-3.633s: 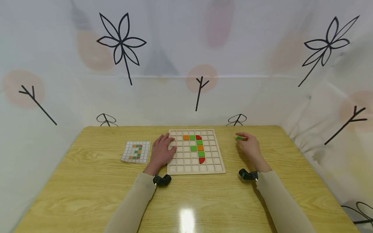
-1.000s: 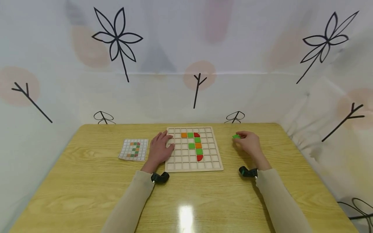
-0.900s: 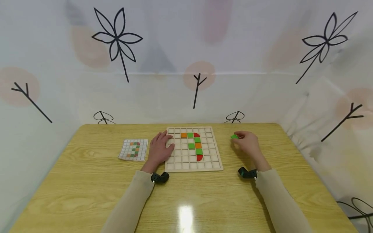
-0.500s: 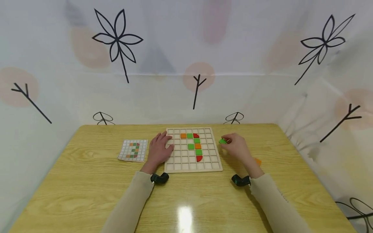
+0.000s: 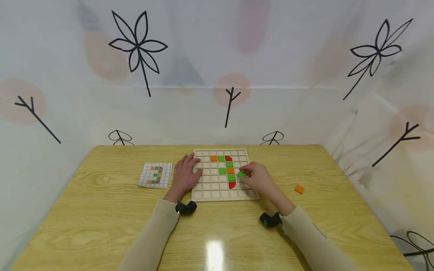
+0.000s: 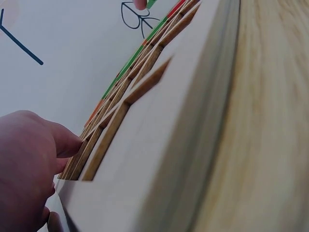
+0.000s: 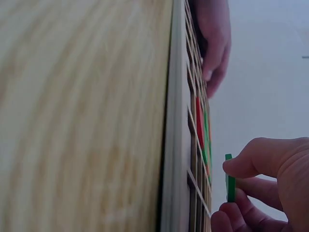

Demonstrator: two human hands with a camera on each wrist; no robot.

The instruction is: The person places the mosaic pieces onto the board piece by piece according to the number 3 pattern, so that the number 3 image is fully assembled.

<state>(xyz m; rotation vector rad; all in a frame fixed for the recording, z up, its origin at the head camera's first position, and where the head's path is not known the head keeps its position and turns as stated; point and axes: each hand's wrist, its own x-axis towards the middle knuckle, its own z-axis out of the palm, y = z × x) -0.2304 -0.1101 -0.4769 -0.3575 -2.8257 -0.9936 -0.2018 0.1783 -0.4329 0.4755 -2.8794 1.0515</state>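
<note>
A wooden grid board point(image 5: 207, 194) lies on the table with green and orange square tiles and red quarter-round tiles set in its cells. My left hand point(image 5: 185, 175) rests on the board's left edge, fingers spread over the rim; the left wrist view shows the thumb point(image 6: 65, 141) at the grid. Over the right part of the board, my right hand point(image 5: 259, 179) pinches a green square tile point(image 5: 241, 174) between thumb and fingers. The right wrist view shows that green tile point(image 7: 230, 180) held on edge, a little above the grid.
A paper card point(image 5: 145, 176) with a printed grid of coloured cells lies left of the board. One orange tile point(image 5: 299, 189) lies on the table point(image 5: 325, 210) to the right. A patterned cloth wall point(image 5: 190, 113) stands behind the table.
My right hand has carried the green tile leftward from the right side of the table to over the board. The orange tile on the right has come into sight. My left hand stays put.
</note>
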